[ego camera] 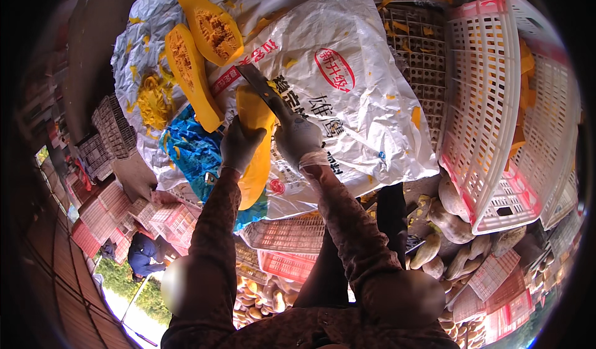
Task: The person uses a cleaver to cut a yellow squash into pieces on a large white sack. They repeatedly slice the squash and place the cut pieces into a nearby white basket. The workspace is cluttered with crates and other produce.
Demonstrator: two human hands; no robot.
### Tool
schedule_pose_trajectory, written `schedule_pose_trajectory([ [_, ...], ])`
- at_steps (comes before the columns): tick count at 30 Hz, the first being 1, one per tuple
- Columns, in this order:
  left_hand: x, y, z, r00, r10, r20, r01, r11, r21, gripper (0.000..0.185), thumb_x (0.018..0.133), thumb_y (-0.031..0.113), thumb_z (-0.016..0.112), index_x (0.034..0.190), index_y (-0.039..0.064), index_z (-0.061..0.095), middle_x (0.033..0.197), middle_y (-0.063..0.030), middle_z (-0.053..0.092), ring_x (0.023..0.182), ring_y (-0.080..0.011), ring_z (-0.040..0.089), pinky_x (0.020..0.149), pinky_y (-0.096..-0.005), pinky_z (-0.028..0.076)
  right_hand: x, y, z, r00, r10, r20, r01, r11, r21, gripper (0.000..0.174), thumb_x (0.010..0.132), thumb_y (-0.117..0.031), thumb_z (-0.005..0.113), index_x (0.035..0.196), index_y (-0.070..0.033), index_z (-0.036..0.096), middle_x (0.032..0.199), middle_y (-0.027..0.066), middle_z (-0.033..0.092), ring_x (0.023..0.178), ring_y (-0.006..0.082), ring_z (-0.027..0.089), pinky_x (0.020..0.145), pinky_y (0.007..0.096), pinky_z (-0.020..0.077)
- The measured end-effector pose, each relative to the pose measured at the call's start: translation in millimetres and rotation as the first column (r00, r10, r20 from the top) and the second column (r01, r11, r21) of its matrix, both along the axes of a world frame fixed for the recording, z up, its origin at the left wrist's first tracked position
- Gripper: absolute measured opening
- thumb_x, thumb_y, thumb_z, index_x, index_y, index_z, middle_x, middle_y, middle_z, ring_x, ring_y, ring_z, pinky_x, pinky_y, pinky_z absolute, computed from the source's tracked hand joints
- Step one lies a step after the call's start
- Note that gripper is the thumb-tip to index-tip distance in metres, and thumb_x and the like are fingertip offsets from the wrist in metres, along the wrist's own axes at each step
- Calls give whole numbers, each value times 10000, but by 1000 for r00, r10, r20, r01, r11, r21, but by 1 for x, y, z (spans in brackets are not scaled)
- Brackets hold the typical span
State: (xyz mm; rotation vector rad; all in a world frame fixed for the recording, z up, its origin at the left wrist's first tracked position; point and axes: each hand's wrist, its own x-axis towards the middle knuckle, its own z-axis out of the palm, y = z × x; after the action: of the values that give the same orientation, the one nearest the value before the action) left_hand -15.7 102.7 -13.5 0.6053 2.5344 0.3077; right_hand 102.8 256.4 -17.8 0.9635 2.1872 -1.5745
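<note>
A peeled orange squash [255, 181] lies lengthwise before me on a white plastic sack [372, 130] with printed writing. My left hand [240, 145], in a pale glove, grips its left side near the middle. In my right hand [300, 139], also gloved, is a knife [257, 84] with a broad dark blade pointing up and left. The blade passes close along the squash's upper right edge; whether it touches is not clear. Beyond it lie two squash halves, one left half [184, 65] and one farther half [215, 28], cut faces up, showing seeds and fibre.
Stringy pulp [156, 100] is heaped at the left of the sack. To the right stands a tilted white plastic crate [479, 107] with orange pieces behind its wall. Unpeeled squashes [449, 221] lie on the floor below it. A person [144, 254] is at lower left near stacked crates [174, 223].
</note>
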Motion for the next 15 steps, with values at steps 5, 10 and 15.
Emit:
schedule_pose_trajectory([
  [5,-7,-8,1,1000,-7,-9,6,998,-62,684,798,434,811,1318,47,591,1207,-209,709,1104,-410,684,925,-489,558,-15,21,0,996,69,-49,-70,997,-18,668,962,-150,540,1587,-306,360,1087,202,753,954,419,740,819,539,570],
  [10,-7,-4,3,999,-5,46,4,1000,17,653,816,400,794,1324,39,601,1206,-212,707,1096,-389,688,939,-453,553,-10,17,-30,998,-67,1,67,989,-136,701,906,-159,536,1570,-350,417,1085,222,740,956,434,721,821,544,562],
  [15,-58,-35,-9,893,145,426,-197,977,81,647,840,361,775,1350,9,591,1158,-178,721,1111,-313,693,981,-394,531,38,11,-37,907,-420,-14,385,846,-369,702,922,-229,598,1597,-280,412,1173,204,728,941,438,714,805,528,563],
])
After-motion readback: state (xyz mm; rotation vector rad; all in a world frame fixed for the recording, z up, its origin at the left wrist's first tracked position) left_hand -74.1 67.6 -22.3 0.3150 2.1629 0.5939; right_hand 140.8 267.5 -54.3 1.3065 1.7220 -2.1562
